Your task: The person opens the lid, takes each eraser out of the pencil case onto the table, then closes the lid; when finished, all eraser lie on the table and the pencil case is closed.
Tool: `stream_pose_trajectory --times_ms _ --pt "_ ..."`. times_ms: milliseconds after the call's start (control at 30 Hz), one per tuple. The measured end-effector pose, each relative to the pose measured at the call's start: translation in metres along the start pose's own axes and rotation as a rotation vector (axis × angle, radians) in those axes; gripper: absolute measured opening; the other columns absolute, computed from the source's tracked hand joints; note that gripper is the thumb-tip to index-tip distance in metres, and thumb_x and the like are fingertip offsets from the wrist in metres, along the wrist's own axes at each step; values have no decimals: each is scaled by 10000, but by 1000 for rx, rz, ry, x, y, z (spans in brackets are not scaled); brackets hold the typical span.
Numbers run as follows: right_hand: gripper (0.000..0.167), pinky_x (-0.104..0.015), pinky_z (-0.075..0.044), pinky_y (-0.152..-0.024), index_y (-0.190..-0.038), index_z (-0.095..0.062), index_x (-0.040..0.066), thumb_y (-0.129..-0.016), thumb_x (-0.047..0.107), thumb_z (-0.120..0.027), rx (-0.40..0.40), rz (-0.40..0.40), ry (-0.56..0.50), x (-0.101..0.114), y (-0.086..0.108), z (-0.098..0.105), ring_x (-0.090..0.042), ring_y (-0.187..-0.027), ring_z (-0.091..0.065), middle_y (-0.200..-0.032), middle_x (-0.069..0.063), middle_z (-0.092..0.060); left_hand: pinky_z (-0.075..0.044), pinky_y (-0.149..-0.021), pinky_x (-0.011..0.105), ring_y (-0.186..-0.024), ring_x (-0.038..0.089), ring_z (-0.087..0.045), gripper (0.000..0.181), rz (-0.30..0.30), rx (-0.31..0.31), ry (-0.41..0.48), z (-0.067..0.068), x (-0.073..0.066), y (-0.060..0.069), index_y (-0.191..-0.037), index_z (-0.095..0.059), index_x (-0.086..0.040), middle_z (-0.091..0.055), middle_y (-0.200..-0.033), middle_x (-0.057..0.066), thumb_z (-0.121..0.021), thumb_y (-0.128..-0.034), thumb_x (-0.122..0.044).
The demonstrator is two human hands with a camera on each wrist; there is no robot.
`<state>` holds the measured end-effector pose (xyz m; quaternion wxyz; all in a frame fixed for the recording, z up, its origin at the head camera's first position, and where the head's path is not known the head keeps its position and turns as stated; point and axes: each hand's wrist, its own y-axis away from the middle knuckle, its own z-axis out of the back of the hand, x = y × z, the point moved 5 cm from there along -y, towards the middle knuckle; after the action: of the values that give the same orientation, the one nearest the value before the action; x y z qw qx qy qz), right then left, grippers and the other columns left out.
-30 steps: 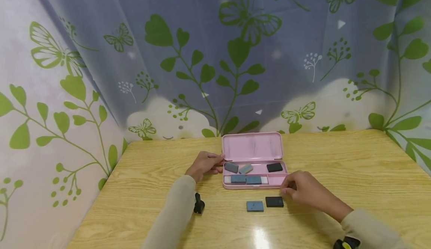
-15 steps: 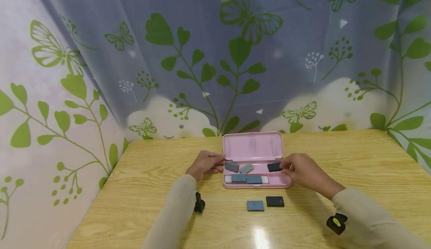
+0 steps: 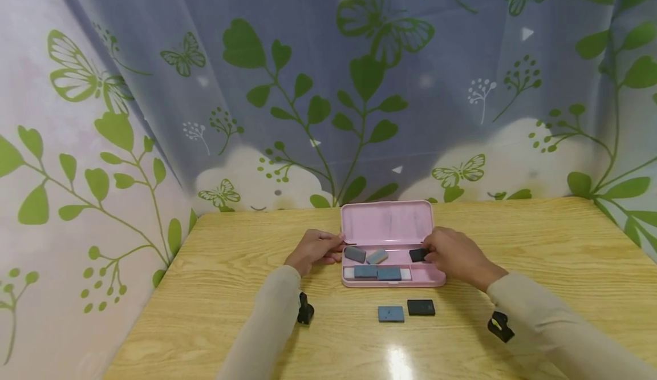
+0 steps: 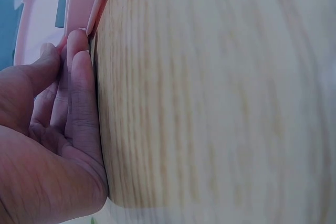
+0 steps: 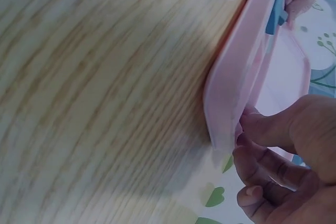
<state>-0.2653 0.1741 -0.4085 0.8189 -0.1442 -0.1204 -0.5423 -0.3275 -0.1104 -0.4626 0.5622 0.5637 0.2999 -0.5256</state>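
An open pink case (image 3: 387, 223) lies with its lid back. My left hand (image 3: 314, 253) grips its left end near the hinge, thumb and fingertips at the pink corner in the left wrist view. My right hand (image 3: 457, 257) is over the right end, fingertips at a black block (image 3: 417, 255) in the rear compartment; the case wall (image 5: 231, 93) hides whether they pinch it. A grey block (image 3: 355, 254) and a light, tilted block (image 3: 377, 256) share that compartment. In the front one, two blue-sleeved white blocks (image 3: 365, 271) lie end to end.
In front of the case, a blue block (image 3: 391, 314) and a black block (image 3: 421, 307) lie side by side on the wooden table (image 3: 205, 323). A patterned curtain (image 3: 308, 83) hangs behind the table.
My right hand has moved from the case's front right corner back and to the left, over its right end, now covering part of the black block. My left hand has stayed in place.
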Motion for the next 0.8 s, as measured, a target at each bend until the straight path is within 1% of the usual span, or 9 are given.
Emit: stream_pose_trajectory --times_ms 100,267,600,800 --pt "145 -421 -569 -703 -995 -769 -40 -859 8 -786 13 -15 33 0 -2 -3 -198 -796 -613 -871 -59 -640 -563 -557 185 -618 70 -680 293 -13 5 -7 0 -3 2 -1084 -765 12 -755 -865 44 -685 -994 -255" --pt "158 -416 -576 -706 -1007 -766 -40 -862 18 -793 28 -31 67 -1 -4 -7 -192 -791 -617 -879 -64 -637 -562 -553 186 -619 72 -680 297 -7 6 -10 0 -2 1 -1087 -764 15 -754 -860 42 -690 -990 -256" --pt "159 -440 -573 -729 -986 -723 -23 -860 33 -802 32 -49 65 -4 -6 -10 -212 -803 -621 -896 -63 -619 -559 -548 181 -624 73 -683 296 -5 -7 -12 0 0 -1 -1095 -766 9 -762 -879 57 -691 -989 -257" --pt "156 -424 -564 -731 -973 -684 -9 -868 30 -793 50 -49 67 -5 -7 -12 -198 -784 -593 -904 -63 -599 -560 -550 181 -625 73 -684 297 0 -11 -11 0 0 -1 -1096 -769 2 -763 -882 55 -696 -985 -263"
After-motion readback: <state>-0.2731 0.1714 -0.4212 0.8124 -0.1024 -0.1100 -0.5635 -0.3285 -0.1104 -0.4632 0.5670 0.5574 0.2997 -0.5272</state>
